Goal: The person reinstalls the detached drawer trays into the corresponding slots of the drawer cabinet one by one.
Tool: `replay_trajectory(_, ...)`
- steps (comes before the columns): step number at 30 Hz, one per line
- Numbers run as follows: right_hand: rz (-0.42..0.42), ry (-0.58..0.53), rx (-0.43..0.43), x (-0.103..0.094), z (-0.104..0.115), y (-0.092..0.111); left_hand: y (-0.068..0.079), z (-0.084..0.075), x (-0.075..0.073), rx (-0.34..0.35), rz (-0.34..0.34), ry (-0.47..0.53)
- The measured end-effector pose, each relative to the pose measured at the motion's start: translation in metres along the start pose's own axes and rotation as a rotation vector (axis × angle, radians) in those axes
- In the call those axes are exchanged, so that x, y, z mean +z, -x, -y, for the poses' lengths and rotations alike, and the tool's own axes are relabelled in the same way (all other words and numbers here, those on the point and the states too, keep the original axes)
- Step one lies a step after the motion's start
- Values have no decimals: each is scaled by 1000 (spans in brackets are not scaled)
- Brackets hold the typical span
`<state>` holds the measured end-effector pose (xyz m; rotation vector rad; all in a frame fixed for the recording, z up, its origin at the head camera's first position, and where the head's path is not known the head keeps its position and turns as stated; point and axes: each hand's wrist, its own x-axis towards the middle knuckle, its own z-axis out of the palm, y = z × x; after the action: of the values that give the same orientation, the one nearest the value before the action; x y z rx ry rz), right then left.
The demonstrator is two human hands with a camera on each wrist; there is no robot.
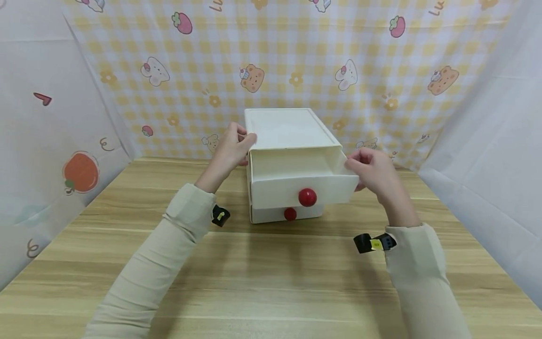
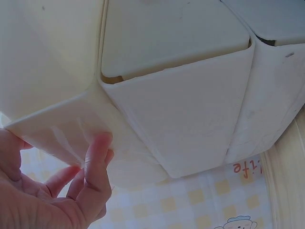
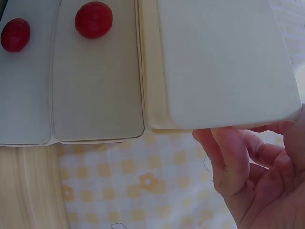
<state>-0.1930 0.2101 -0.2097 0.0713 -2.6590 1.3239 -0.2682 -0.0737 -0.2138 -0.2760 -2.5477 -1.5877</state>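
A white drawer cabinet (image 1: 288, 127) stands on the wooden table with its top drawer (image 1: 277, 193) pulled out towards me. Nothing shows inside that drawer from above; a round red knob (image 1: 307, 197) sits on its front. My left hand (image 1: 230, 146) grips the cabinet's upper left edge, thumb on top, and in the left wrist view its fingers (image 2: 97, 157) lie against the side wall. On the other side, my right hand (image 1: 372, 170) pinches the drawer's right wall near the front corner. The right wrist view shows its fingers (image 3: 228, 157) at the drawer's edge.
Below the pulled-out drawer are closed drawers, one with a red knob (image 1: 290, 213). A yellow checked cloth (image 1: 296, 56) with cartoon prints hangs behind the cabinet. White cloths (image 1: 38, 141) flank the wooden table (image 1: 271, 287) on both sides.
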Motion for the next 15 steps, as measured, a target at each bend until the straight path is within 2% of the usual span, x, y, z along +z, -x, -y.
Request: replay_trajectory(15,0,-36,20,3,-1,-14,1,0,0,-1,-5,6)
